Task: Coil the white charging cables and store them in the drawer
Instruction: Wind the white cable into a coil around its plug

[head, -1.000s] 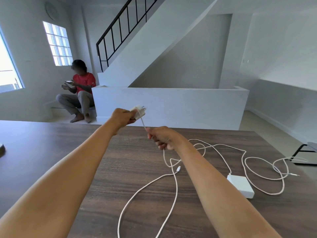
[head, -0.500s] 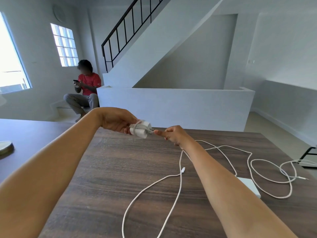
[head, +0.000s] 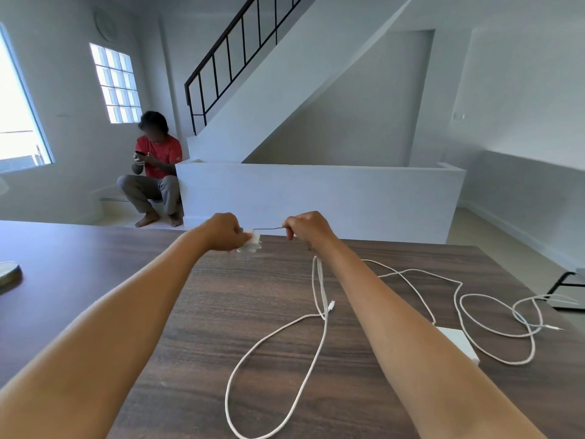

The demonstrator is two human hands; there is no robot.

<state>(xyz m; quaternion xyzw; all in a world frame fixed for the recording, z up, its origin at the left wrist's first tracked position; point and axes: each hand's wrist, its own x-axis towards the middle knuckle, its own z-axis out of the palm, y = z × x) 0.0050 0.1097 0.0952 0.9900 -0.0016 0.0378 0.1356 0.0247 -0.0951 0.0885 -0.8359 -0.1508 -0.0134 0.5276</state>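
Seated person (head: pixel 154 172) by staircase (head: pixel 285 74); round object (head: pixel 8 275) on table (head: pixel 95 280).

I see a dark brown bench (head: pixel 221 312) with streaky wood grain. On it the charging cables (head: pixel 316 343) are white, and right of them the power brick (head: pixel 459 340) is white too. Beyond the bench stands a white half wall (head: pixel 316 198); above that wall runs a black stair railing (head: pixel 228 55). Left of the wall sits a person in a red shirt (head: pixel 161 156) and grey trousers (head: pixel 142 188).
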